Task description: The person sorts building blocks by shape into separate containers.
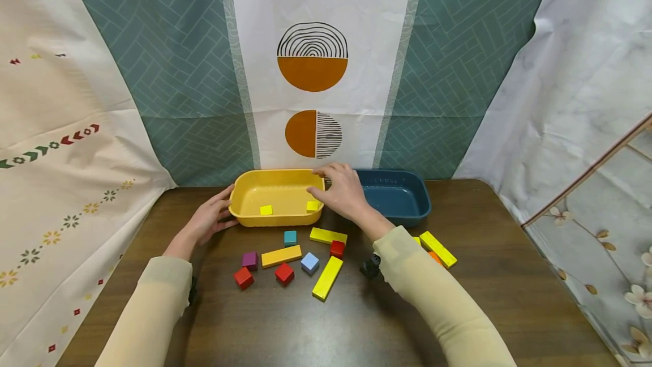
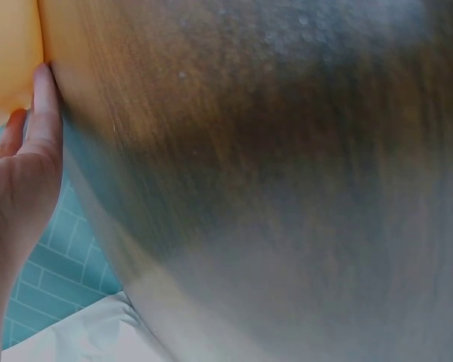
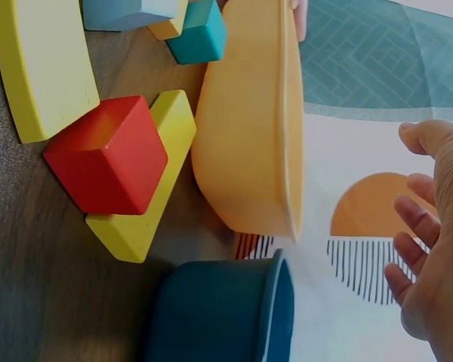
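A yellow tray (image 1: 277,221) stands at the back of the table, with one yellow cube (image 1: 266,210) near its front left and another yellow cube (image 1: 312,206) at its right end. Against the tray's left end rest the extended fingers of my left hand (image 1: 211,218); the left wrist view shows the fingertips touching its wall. My right hand (image 1: 342,192) hovers over the tray's right end, thumb and fingers spread apart. In the right wrist view nothing lies between the fingers of that hand (image 3: 442,226).
A dark blue tray (image 1: 407,221) stands right of the yellow one, partly behind my right hand. In front lie red cubes (image 1: 284,274), a purple cube (image 1: 250,260), blue cubes (image 1: 309,263) and yellow bars (image 1: 327,278). More blocks (image 1: 439,250) lie beside my right sleeve.
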A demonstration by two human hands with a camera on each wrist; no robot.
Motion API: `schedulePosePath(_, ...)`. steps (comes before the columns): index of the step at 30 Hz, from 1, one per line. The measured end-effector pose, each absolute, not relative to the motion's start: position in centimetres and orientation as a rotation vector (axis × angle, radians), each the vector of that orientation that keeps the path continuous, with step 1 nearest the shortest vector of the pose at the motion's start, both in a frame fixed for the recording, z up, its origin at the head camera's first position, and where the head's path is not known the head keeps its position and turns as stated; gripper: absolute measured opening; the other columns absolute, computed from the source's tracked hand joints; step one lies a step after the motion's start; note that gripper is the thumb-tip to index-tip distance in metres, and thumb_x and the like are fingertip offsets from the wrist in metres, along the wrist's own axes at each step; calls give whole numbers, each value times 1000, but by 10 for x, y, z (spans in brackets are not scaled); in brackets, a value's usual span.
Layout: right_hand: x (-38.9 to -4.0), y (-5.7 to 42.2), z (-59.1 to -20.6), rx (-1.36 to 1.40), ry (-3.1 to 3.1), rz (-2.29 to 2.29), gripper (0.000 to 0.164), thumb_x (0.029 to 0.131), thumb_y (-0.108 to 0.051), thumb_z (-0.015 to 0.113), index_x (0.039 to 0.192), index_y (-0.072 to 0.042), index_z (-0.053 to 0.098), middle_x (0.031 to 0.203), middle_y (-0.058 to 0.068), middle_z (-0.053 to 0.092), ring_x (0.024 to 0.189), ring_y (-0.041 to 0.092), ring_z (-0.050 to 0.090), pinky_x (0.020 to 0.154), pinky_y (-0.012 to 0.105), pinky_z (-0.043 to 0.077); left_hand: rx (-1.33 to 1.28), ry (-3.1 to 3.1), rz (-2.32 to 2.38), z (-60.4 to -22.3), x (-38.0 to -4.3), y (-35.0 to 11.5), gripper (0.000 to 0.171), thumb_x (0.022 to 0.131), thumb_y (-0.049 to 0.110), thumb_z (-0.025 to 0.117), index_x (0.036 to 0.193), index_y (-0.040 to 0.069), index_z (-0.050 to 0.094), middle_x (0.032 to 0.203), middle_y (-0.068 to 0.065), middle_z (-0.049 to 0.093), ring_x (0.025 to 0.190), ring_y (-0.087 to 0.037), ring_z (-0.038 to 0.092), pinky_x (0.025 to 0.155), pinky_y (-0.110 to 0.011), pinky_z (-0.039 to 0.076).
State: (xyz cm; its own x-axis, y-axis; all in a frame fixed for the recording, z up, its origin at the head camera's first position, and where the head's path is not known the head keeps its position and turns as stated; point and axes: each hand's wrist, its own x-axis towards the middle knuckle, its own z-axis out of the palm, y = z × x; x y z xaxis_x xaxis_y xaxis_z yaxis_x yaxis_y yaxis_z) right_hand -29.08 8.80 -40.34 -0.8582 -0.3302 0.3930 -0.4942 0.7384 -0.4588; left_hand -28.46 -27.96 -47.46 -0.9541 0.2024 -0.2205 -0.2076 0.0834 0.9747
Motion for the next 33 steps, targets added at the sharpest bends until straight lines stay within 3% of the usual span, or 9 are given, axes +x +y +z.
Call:
schedulePosePath(13, -277, 102, -393, 671, -2612, 890, 47, 92, -43, 75, 130, -17, 71, 124, 0, 65, 115, 23, 50, 99, 47, 42, 0, 2067, 1948, -474, -285, -280, 58, 112, 21, 35, 166, 27, 12, 172, -8, 4, 145, -43, 32, 107, -53, 41)
schedulePosePath(33, -239, 139, -400, 682, -2655, 934, 48, 91, -41, 77, 133, -21, 68, 117, -2, 64, 114, 19, 49, 90, 43, 49, -4, 2056, 1954, -476, -285, -281, 59, 112, 22, 36, 166, 28, 12, 172, -8, 3, 147, -43, 30, 107, -54, 41)
